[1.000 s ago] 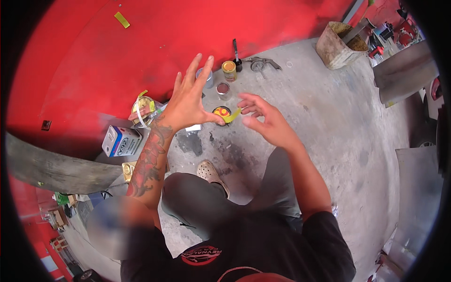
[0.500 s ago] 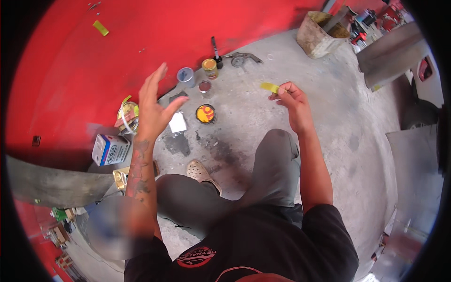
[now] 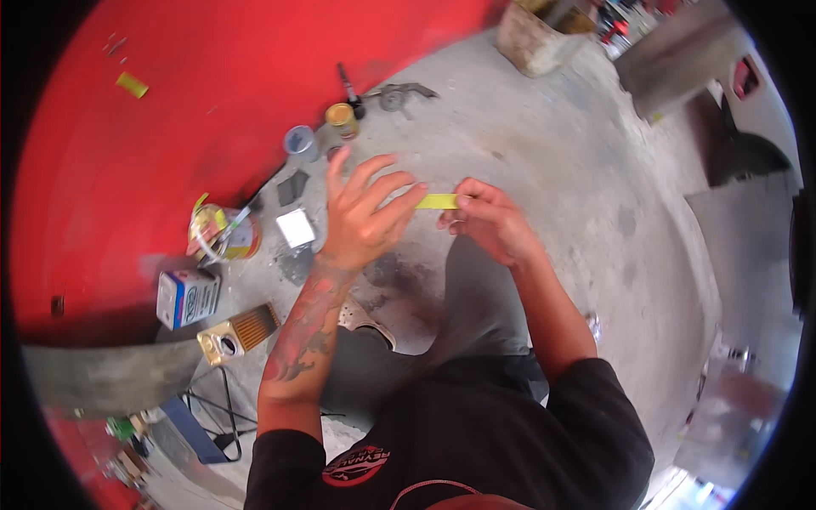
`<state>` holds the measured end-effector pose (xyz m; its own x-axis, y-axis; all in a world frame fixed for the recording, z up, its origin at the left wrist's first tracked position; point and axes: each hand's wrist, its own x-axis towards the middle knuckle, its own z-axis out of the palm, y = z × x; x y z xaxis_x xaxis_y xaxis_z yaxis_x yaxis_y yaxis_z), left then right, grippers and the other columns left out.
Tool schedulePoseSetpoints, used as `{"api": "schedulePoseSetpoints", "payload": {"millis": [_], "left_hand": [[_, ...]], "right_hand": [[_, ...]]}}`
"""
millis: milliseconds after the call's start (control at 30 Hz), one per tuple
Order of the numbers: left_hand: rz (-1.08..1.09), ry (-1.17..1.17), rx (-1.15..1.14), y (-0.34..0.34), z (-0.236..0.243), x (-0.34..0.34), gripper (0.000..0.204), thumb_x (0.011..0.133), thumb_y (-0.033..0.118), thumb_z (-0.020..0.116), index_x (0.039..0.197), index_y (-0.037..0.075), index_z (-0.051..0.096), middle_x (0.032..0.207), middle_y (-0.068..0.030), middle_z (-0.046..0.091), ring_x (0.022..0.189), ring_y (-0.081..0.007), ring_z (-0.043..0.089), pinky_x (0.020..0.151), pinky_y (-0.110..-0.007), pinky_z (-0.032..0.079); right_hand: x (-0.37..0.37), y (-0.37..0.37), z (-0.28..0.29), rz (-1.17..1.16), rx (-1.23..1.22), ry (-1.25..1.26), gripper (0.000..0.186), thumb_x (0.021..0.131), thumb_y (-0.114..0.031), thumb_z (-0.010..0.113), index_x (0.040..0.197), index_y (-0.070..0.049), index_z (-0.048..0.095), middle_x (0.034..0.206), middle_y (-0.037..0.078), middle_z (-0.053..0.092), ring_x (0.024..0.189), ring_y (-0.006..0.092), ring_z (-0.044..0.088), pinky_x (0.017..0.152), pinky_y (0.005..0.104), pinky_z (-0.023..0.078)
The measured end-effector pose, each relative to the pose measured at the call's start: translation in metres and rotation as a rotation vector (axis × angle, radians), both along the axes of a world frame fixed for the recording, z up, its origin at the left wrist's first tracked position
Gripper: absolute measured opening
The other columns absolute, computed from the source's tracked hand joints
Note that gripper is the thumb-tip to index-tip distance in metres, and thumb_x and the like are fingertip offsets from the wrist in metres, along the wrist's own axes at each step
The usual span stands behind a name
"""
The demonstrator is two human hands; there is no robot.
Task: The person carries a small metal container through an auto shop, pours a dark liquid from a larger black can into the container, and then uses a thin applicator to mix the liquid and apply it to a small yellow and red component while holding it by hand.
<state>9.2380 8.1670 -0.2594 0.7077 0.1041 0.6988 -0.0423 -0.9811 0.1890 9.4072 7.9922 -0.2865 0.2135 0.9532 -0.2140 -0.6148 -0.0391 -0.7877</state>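
A short strip of yellow masking tape (image 3: 438, 201) stretches between my two hands above the floor. Its right end is pinched between the thumb and fingers of my right hand (image 3: 495, 223). At the other end, the index fingertip of my left hand (image 3: 367, 212) meets the tape, and the thumb behind it is hidden. The other left fingers fan out, slightly blurred. Below the left hand, a white square (image 3: 296, 228) and a dark grey sheet (image 3: 292, 188) lie on the concrete.
By the red wall (image 3: 229, 76) stand a clear cup (image 3: 301, 143), a yellow-topped can (image 3: 342, 121) and an open paint can (image 3: 246, 236). A white-and-blue tin (image 3: 188, 299) sits left. Another yellow tape piece (image 3: 132, 84) sticks to the wall. A stained bucket (image 3: 535, 38) stands far off.
My left hand has moved right and down to the tape's free end. My right hand has come left and lower with the tape. The view has shifted.
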Motion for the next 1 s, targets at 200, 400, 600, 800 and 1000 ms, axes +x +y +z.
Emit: {"api": "schedulePoseSetpoints", "payload": {"millis": [200, 400, 600, 800, 1000], "left_hand": [[0.021, 0.045, 0.064, 0.002, 0.001, -0.003, 0.032, 0.072, 0.006, 0.08, 0.101, 0.018, 0.078, 0.105, 0.0061, 0.072, 0.112, -0.0232, 0.065, 0.111, -0.062, 0.031], [0.094, 0.072, -0.005, 0.008, -0.002, 0.0, 0.029, 0.074, 0.006, 0.082, 0.101, 0.016, 0.079, 0.104, 0.0046, 0.075, 0.111, -0.0219, 0.065, 0.115, -0.057, 0.028], [0.115, 0.116, -0.175, 0.001, -0.008, -0.001, 0.017, 0.077, 0.017, 0.085, 0.093, 0.015, 0.077, 0.096, 0.0049, 0.073, 0.1, -0.0187, 0.066, 0.114, -0.06, 0.028], [0.133, 0.275, -0.411, -0.003, -0.005, -0.01, 0.008, 0.085, 0.016, 0.079, 0.092, 0.013, 0.078, 0.096, 0.0019, 0.076, 0.101, -0.0173, 0.067, 0.115, -0.056, 0.027], [0.107, 0.492, -0.757, 0.01, 0.0, -0.013, 0.014, 0.087, 0.019, 0.079, 0.091, 0.005, 0.079, 0.087, -0.0073, 0.075, 0.08, -0.0217, 0.07, 0.081, -0.037, 0.052]], "right_hand": [[0.004, -0.011, -0.019, 0.158, 0.09, 0.079, 0.031, 0.093, -0.025, 0.076, 0.116, -0.01, 0.062, 0.112, 0.006, 0.067, 0.103, 0.0217, 0.067, 0.083, 0.0335, 0.05], [-0.001, -0.01, -0.008, -0.422, -0.003, -0.913, 0.067, 0.075, -0.028, 0.092, 0.131, -0.009, 0.06, 0.132, 0.009, 0.058, 0.117, 0.0241, 0.061, 0.094, 0.0364, 0.048], [-0.022, 0.013, -0.004, -0.495, 0.2, -1.447, 0.063, 0.072, -0.023, 0.093, 0.125, -0.006, 0.064, 0.127, 0.015, 0.06, 0.115, 0.0321, 0.061, 0.093, 0.0409, 0.051], [-0.033, 0.024, -0.016, -0.544, 0.132, -1.499, 0.038, 0.077, -0.017, 0.086, 0.11, -0.009, 0.068, 0.109, 0.01, 0.066, 0.098, 0.0304, 0.064, 0.081, 0.0386, 0.049], [-0.027, 0.021, -0.018, -0.451, 0.1, -1.46, 0.016, 0.083, -0.012, 0.081, 0.094, -0.009, 0.07, 0.092, 0.003, 0.068, 0.087, 0.0259, 0.066, 0.075, 0.0369, 0.046]]}}
